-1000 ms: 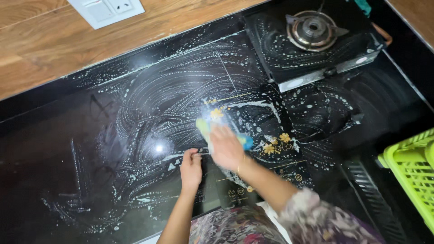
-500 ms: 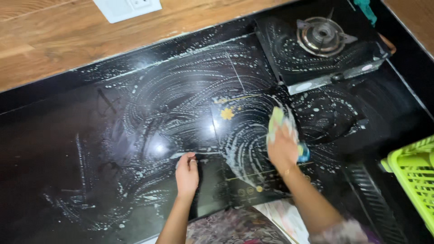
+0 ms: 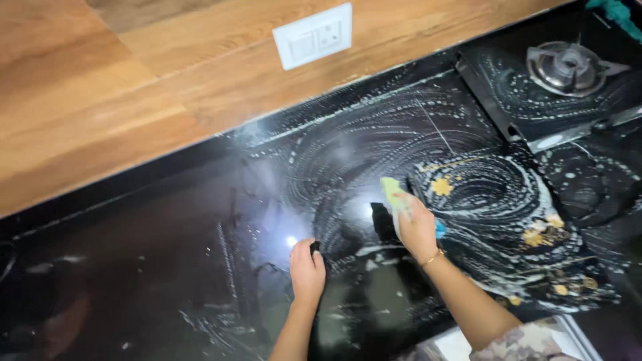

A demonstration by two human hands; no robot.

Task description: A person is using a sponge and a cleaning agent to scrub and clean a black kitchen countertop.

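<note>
My right hand [image 3: 417, 227] presses a yellow-green scrub sponge [image 3: 393, 194] with a blue side onto the black glass stove top [image 3: 481, 180], which is streaked with white soapy foam in swirls. My left hand [image 3: 307, 270] rests on the stove's front left corner, fingers curled over the edge next to a small black knob [image 3: 314, 248]. The glass has yellow flower prints [image 3: 441, 186] showing through the foam.
A steel gas burner [image 3: 566, 63] sits at the far right on the stove. The black counter [image 3: 134, 281] stretches left, partly soapy and reflecting a light. A wooden wall panel [image 3: 167, 87] with a white switch socket [image 3: 313, 36] runs behind.
My right hand has swept the sponge back leftward across the glass from the right side. The view has shifted left, and the green basket has dropped out of frame. My left hand stays on the stove edge.
</note>
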